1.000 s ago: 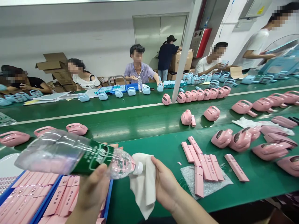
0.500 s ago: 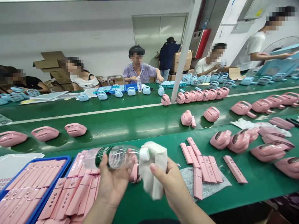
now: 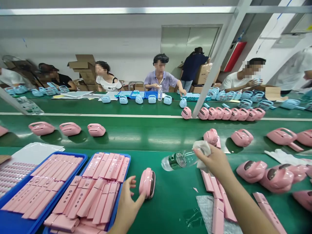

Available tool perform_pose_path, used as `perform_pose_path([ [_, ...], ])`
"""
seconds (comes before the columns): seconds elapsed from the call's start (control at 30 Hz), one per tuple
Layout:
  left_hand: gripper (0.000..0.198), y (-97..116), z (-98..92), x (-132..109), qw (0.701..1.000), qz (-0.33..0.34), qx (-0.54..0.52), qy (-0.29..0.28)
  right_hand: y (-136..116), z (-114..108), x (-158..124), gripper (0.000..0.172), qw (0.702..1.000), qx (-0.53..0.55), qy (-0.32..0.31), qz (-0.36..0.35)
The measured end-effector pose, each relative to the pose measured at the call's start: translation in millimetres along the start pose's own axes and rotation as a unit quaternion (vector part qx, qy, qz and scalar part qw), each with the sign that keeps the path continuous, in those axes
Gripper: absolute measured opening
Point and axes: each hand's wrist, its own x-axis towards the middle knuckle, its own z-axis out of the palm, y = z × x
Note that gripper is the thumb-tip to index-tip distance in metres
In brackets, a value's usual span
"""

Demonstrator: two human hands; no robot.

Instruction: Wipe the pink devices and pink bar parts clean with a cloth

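Gripping a tipped plastic bottle (image 3: 177, 160) and white cloth (image 3: 204, 147) in the right hand (image 3: 214, 161); spreading left hand (image 3: 126, 203) fingers wide, thumb against pink casing (image 3: 147, 182); left of them, blue trays (image 3: 12, 224) packed with pink strips (image 3: 97, 185), on green bench (image 3: 170, 195), busy factory line.

Nothing here can be read. The green label (image 3: 173, 161) on the bottle (image 3: 185, 159) at centre shows white marks, too blurred to make out. The pink strips (image 3: 97, 185) in the near left trays (image 3: 84, 158) carry tiny print, too small to read, as does the sheet (image 3: 12, 169) at the near left edge.
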Motion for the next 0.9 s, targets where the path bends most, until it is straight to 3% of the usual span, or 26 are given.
perform_pose_path([
  [0.1,0.078,-49,4.8,4,0.999,0.014,0.037,0.017,20,15,10,0.017,0.995,-0.085,-0.008,-0.051],
  [0.17,0.079,-67,17.5,10,0.999,0.033,0.036,0.023,31,24,14,0.019,0.99,-0.123,0.003,-0.066],
  [0.27,0.072,-74,32.4,24,0.997,0.053,0.009,0.048,46,27,18,0.027,0.987,-0.147,0.008,-0.068],
  [0.37,0.066,-66,32.5,37,0.996,0.043,-0.046,0.062,53,16,22,0.03,0.988,-0.139,0.016,-0.067],
  [0.5,0.067,-30,19.9,37,0.986,0.044,-0.156,0.032,42,-11,21,0.035,0.988,-0.125,0.082,-0.027],
  [0.6,0.071,20,10.3,16,0.974,0.053,-0.222,-0.017,13,-17,6,0.039,0.986,-0.105,0.13,0.001],
  [0.63,0.07,40,7.9,7,0.963,0.047,-0.257,-0.066,0,-12,-2,0.043,0.987,-0.088,0.133,-0.003],
  [0.7,0.065,75,5.0,-11,0.947,0.038,-0.291,-0.134,-29,7,-23,0.052,0.994,-0.037,0.097,-0.037],
  [0.77,0.063,102,5.2,-25,0.934,0.044,-0.302,-0.187,-58,32,-46,0.044,0.994,0.012,0.024,-0.104],
  [0.83,0.062,116,7.6,-35,0.932,0.049,-0.295,-0.206,-82,52,-67,0.038,0.975,0.085,-0.061,-0.195],
  [0.9,0.059,122,9.9,-39,0.946,0.055,-0.266,-0.178,-99,61,-83,0.041,0.957,0.116,-0.091,-0.248],
])
